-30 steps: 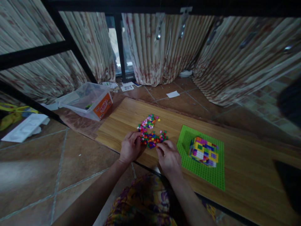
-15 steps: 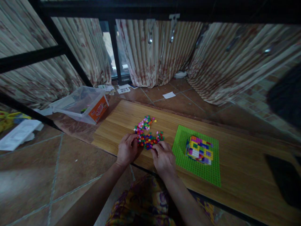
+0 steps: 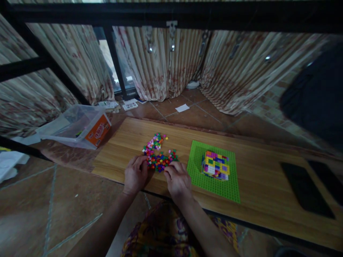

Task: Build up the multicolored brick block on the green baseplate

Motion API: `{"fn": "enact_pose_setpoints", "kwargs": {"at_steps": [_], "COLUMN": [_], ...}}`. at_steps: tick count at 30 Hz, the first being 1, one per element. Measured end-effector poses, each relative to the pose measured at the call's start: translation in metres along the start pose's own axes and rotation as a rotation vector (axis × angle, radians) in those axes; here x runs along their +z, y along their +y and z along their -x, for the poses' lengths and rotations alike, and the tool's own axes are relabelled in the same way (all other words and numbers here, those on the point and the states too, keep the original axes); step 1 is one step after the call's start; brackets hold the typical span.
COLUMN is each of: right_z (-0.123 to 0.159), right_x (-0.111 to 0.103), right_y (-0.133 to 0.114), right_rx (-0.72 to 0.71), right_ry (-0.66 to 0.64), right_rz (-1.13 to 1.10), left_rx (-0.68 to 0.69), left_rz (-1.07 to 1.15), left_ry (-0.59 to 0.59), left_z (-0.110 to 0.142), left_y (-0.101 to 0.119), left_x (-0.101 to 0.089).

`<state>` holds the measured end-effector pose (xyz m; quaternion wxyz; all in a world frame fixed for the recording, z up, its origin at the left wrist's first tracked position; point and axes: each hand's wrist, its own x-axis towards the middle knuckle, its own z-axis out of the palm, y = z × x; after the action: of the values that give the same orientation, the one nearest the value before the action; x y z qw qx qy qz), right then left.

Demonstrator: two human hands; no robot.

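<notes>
A loose pile of small coloured toy bricks (image 3: 157, 157) lies on the wooden table, curving into a hook shape. My left hand (image 3: 135, 175) rests at the pile's left edge, its fingers curled together. At the near right edge of the pile is my right hand (image 3: 178, 181), thumb and fingers drawn together in a pinch. Whatever the fingertips hold is too small to make out. Right of my hands lies a green studded baseplate (image 3: 214, 189), carrying a block-shaped build of multicoloured bricks (image 3: 215, 166).
The long wooden table (image 3: 257, 192) runs to the right, with two dark flat objects (image 3: 305, 189) on it. A clear plastic bin (image 3: 76, 126) with an orange label stands on the floor at left. A dark shape (image 3: 316, 96) fills the right side. Curtains (image 3: 182, 64) hang behind.
My view has turned to the right, so the table and its contents appear farther left. Both hands stay at the brick pile with little visible movement. The build remains on the baseplate.
</notes>
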<state>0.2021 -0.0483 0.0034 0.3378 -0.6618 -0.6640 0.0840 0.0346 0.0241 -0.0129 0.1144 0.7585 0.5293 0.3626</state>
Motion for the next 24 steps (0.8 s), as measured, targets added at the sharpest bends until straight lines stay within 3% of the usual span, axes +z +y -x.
{"fn": "enact_pose_setpoints", "kwargs": {"at_steps": [6, 13, 18, 24], "right_z": [0.029, 0.068, 0.060, 0.047], "right_x": [-0.040, -0.095, -0.105, -0.101], "right_y": [0.001, 0.054, 0.079, 0.075], "right_rx": [0.144, 0.482, 0.503, 0.459], "right_ry": [0.094, 0.344, 0.377, 0.368], "right_rz": [-0.269, -0.241, -0.074, 0.088], "left_rx": [0.010, 0.017, 0.042, 0.054], "left_rz": [-0.026, -0.031, -0.038, -0.040], "left_ry": [0.007, 0.007, 0.006, 0.017], "left_z": [-0.001, -0.001, -0.002, -0.002], "left_y": [0.000, -0.002, -0.003, -0.002], "left_x": [-0.001, 0.001, 0.001, 0.000]}}
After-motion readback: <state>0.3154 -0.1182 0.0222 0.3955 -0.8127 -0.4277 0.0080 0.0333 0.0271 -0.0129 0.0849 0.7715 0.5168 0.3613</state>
